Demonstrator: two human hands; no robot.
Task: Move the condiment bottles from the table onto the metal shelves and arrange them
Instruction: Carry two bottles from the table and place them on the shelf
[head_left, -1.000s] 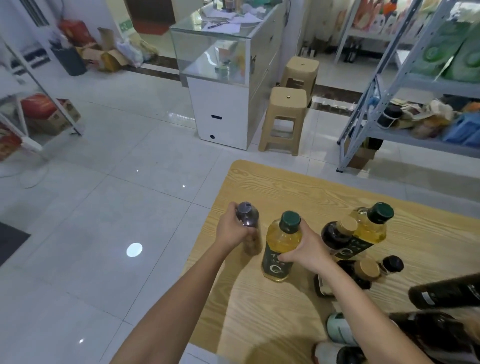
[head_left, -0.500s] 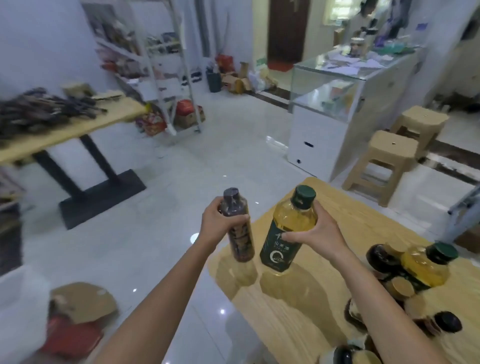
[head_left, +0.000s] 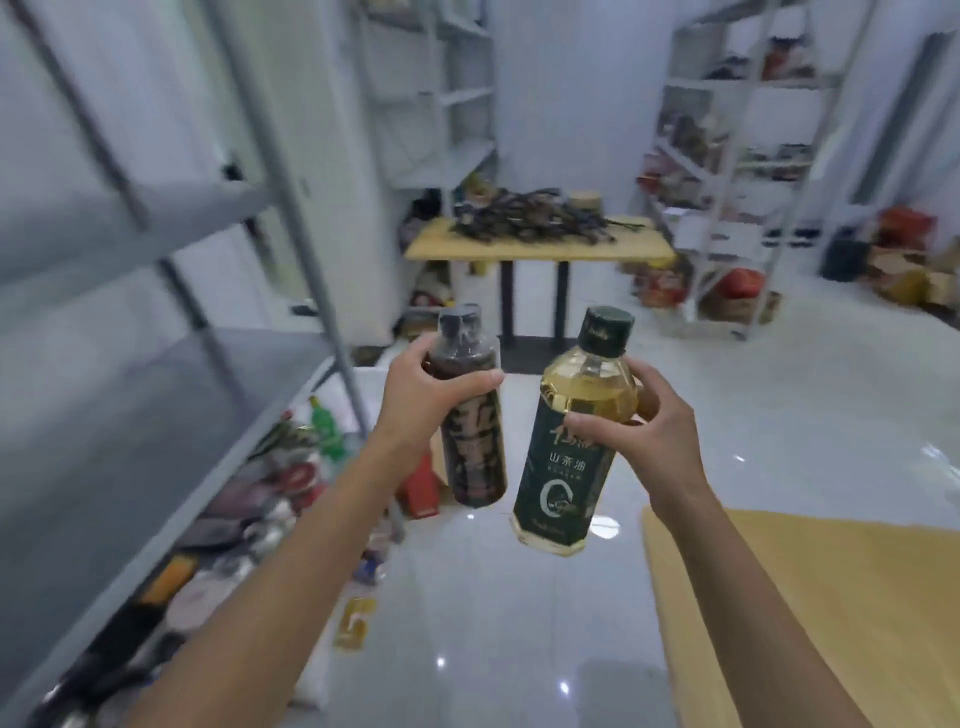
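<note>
Left hand (head_left: 423, 400) grips dark bottle (head_left: 470, 415); right hand (head_left: 657, 421) — oil bottle (head_left: 571, 441).

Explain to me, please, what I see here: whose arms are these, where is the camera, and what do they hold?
There is no machine here. A person wears one wide camera on the head, which looks forward and down, so the two arms are the person's own. The left hand grips a dark bottle near its top. The right hand grips a yellow oil bottle with a dark green cap and label. Both bottles are roughly upright in the air above the shiny floor, side by side but apart. On the left stand grey metal shelves; the bottles probably go there. At the lower right is a corner of the wooden table. Farther back, another table carries a dark, blurred pile.
</note>
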